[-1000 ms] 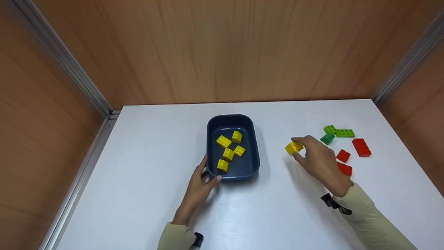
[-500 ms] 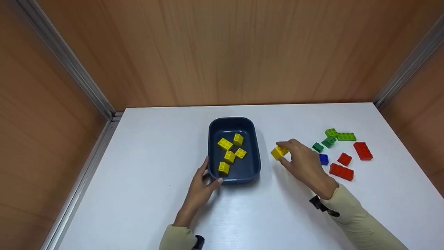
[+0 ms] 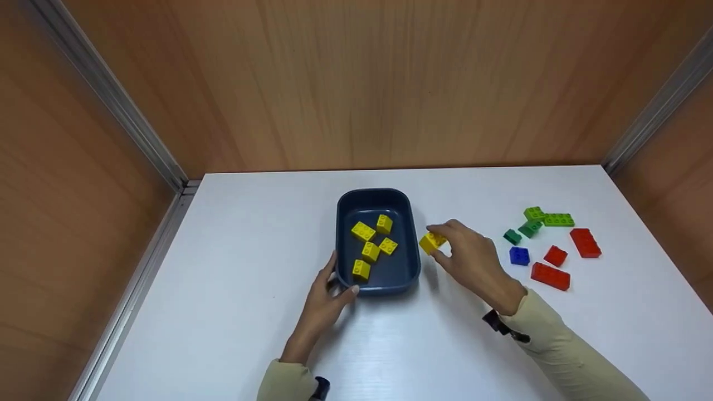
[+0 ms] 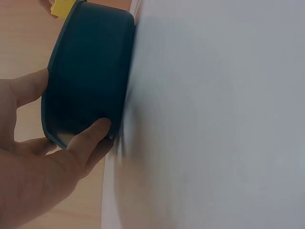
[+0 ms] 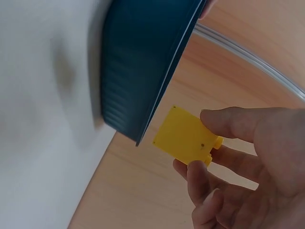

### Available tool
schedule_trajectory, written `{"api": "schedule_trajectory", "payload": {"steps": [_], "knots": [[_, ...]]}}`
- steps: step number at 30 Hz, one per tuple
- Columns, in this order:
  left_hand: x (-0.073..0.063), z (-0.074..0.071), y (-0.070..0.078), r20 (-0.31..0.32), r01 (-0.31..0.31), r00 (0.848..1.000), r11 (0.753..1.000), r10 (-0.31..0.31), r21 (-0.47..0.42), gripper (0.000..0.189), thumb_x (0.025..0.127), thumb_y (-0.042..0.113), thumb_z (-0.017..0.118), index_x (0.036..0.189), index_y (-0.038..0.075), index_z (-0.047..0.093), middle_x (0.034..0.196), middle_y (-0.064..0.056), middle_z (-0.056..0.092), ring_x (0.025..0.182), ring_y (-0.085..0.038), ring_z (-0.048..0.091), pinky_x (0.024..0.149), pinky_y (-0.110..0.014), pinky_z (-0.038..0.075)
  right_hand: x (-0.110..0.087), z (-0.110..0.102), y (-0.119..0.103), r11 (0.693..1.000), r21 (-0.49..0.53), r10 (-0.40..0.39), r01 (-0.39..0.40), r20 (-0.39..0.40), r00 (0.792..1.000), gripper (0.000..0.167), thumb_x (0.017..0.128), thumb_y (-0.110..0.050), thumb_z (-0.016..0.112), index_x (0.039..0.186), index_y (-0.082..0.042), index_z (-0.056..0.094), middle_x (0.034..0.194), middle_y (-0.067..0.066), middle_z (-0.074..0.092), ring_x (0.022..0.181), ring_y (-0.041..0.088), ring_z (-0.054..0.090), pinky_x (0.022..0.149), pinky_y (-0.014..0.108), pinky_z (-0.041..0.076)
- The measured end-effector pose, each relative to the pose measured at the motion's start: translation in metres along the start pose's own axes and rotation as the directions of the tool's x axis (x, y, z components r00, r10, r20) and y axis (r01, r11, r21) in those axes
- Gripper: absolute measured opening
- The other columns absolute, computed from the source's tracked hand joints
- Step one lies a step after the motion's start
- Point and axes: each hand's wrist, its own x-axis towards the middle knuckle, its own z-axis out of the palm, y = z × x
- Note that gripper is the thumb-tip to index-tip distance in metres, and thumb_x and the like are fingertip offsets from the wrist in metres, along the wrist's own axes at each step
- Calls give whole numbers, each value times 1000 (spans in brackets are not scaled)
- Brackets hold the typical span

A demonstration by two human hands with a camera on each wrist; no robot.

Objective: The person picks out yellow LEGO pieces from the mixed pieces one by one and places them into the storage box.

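A dark blue tray (image 3: 398, 278) stands on the table with several yellow bricks (image 3: 370, 252) lying inside. At its near left corner my left hand (image 3: 320, 306) grips it, thumb at the near rim and fingers (image 4: 90, 138) along the outer wall. Just right of the tray, my right hand (image 3: 473, 262) pinches another yellow brick (image 3: 431, 243) between thumb and fingers. That brick (image 5: 183, 136) is held above the table, close to the tray's right rim and apart from it; its studs face the palm in the right wrist view.
On the right of the white table (image 3: 250, 234) lie loose bricks: light green (image 3: 558, 220), dark green (image 3: 512, 236), blue (image 3: 519, 256) and red (image 3: 550, 277). A wooden panel (image 3: 390, 83) rises behind the table, with more panels at both sides.
My right hand has carried the yellow brick leftward toward the tray, uncovering the blue brick and a dark green one. The left hand keeps its place on the tray.
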Motion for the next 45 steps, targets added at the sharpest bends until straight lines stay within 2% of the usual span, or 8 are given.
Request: {"api": "schedule_trajectory", "payload": {"steps": [9,17,22,29,38,45], "knots": [[0,1,2,-6,22,1000,1000,-22,-3,90,97,13,75,170,19,23,172,-23,25,151,-51,36,116,-51,47,8,4,-17,999,29,-14,13,13,1000,47,91,-13,85,136,-8,70,120,12,71,110,32,73,92,49,64],[-1,1,2,-14,34,999,999,-34,14,90,98,14,75,170,21,23,172,-22,25,151,-50,37,117,-52,47,12,11,-28,999,41,-15,13,58,998,46,93,-17,83,137,-10,71,121,10,71,109,28,72,93,46,64],[0,1,2,-16,35,999,999,-35,13,89,98,15,75,170,21,24,171,-22,27,152,-49,37,117,-51,47,14,18,-33,998,27,-59,57,72,996,44,93,-18,83,136,-10,71,120,10,71,105,25,72,91,43,64],[0,1,1,-2,20,1000,1000,-20,-14,89,98,13,75,170,19,23,170,-24,28,150,-51,38,115,-50,49,16,28,-38,988,21,-151,150,65,986,40,91,-14,84,129,-5,74,112,10,72,95,21,70,82,38,65],[-2,1,2,-6,31,1000,1000,-31,-4,90,98,14,75,170,20,23,170,-24,26,151,-51,37,116,-51,49,21,33,-46,988,20,-152,150,120,981,41,92,-15,84,131,-6,73,117,9,73,102,22,71,91,41,64],[-2,0,3,-9,34,999,999,-34,4,90,98,14,75,170,18,22,170,-25,27,151,-51,37,116,-52,47,26,34,-50,988,3,-150,152,172,974,40,93,-14,83,131,-7,74,116,9,72,100,22,70,91,41,63]]}}
